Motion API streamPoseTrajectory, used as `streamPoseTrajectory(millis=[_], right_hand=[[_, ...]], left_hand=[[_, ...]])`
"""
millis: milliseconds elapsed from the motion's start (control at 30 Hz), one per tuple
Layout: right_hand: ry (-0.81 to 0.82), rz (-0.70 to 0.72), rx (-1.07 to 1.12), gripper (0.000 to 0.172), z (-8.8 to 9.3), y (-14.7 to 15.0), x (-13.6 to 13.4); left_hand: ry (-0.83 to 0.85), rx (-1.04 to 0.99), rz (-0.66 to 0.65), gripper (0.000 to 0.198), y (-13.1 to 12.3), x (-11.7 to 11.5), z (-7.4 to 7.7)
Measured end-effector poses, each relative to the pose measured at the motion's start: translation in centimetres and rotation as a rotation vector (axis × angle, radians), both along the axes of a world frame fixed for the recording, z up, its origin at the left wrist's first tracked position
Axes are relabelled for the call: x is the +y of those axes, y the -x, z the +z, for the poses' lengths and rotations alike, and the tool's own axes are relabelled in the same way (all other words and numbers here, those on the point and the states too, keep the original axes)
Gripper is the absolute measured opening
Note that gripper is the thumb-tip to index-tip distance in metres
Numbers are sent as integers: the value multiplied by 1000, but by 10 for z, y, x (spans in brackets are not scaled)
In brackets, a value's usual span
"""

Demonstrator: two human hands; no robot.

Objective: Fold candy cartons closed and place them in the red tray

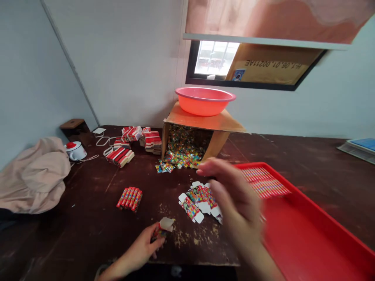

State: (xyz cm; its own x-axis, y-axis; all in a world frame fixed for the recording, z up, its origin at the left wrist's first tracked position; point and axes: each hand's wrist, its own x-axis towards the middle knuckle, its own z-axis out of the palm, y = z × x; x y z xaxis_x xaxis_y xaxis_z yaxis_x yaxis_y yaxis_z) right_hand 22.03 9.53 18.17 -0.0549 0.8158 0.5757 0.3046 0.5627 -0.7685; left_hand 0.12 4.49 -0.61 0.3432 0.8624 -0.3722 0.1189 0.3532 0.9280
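Note:
My left hand [149, 240] is closed round a small red, colourful candy box [159, 233] near the table's front edge; its white end flap stands open. My right hand [237, 199], smeared by motion, is raised over the table with thumb and forefinger apart, nothing visible between them. Beyond its fingertips, shiny wrapped candy packets [183, 158] spill from a cardboard box [216, 142] lying on its side. Left of the right hand and partly behind it, several unfilled-looking candy boxes [191, 207] lie with open flaps. A row of closed candy boxes [129, 198] sits left.
A red tray [310, 238] on the right holds rows of small boxes [265, 181]. A pink basin [205, 102] rests on the cardboard box. Bundles of flat cartons [120, 156], a white mug [75, 151] and a beige cloth [35, 175] lie left. Crumbs [196, 236] dot the table.

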Motion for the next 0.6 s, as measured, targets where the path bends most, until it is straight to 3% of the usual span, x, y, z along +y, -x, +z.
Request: streamPoseTrajectory(millis=[100,167,233,300,433,500,600], right_hand=[[215,-24,-303,25,-97,35,66],[282,-66,-386,26,-159,51,108],[308,-117,-425,34,-201,62,142],[334,-155,-439,41,-221,69,167],[396,-159,-408,34,-236,74,191],[420,-144,-353,26,-242,74,187],[459,-123,-223,28,-248,68,155]], left_hand=[[39,-46,75,61,9,8,-14],[76,-88,130,59,17,12,-18],[99,-108,181,57,24,15,-17],[115,-112,224,56,28,15,-12],[124,-125,267,54,32,13,-5],[123,-143,275,51,36,11,-5],[151,-154,285,49,43,10,-9]])
